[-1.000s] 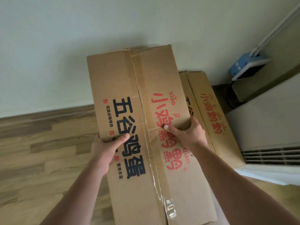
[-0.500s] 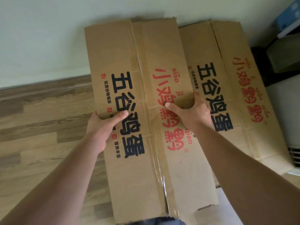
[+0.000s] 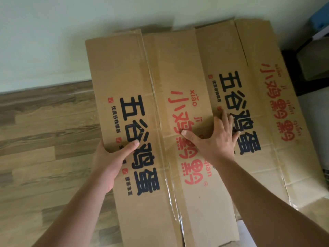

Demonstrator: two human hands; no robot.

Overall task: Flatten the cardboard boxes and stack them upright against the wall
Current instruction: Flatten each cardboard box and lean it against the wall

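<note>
We hold the flattened egg carton (image 3: 151,122) at centre frame, our left hand (image 3: 108,161) gripping its nine-o'clock edge with the thumb across the print, our right hand (image 3: 215,139) pressing flat with straight, spread fingers. To finish well, we should keep it upright and slide it square against the wall (image 3: 53,32), overlapping the leaning carton (image 3: 267,104) at three o'clock. The corrugated board is stiff and matte, its taped seam glossy.

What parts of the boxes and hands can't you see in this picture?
All in the head view:
- Left hand: its fingers go behind the front box; only the thumb shows.
- Back box: its left part is covered by the front box and the right hand.
- Front box's bottom edge: cut off by the picture's lower edge.
- Small black print on both boxes: too small to read.
- Blue object, top right: cut off, blurred.
</note>
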